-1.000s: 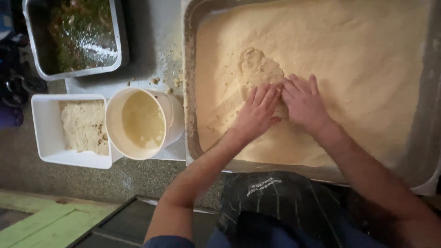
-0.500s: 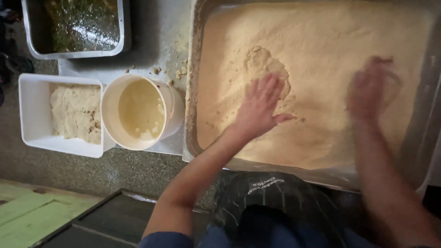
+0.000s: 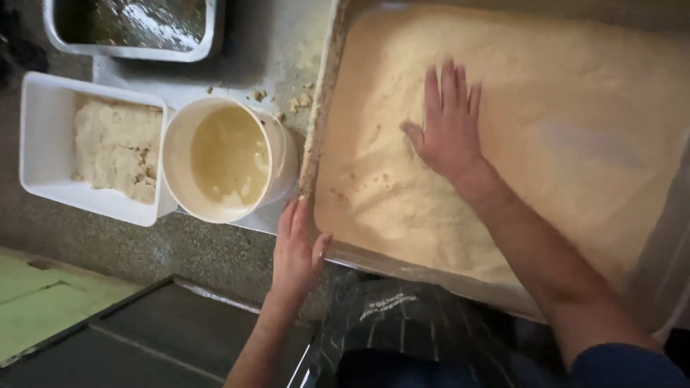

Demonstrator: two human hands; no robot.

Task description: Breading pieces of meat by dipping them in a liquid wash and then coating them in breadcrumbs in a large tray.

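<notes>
Pressing flat and open on the loose, soft meal (image 3: 546, 122) at frame centre, the right hand (image 3: 449, 129) grips nothing; the left hand (image 3: 296, 251), open too, rests by the tray (image 3: 316, 144) corner.

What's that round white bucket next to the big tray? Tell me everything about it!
The round white bucket looks like plastic and stands upright and open, with no lid. A pale yellowish, shiny liquid fills its bottom. It sits on the speckled counter, pressed between the white tub of crumbly dough and the big tray. The left hand rests just below it, apparently not touching.
</notes>
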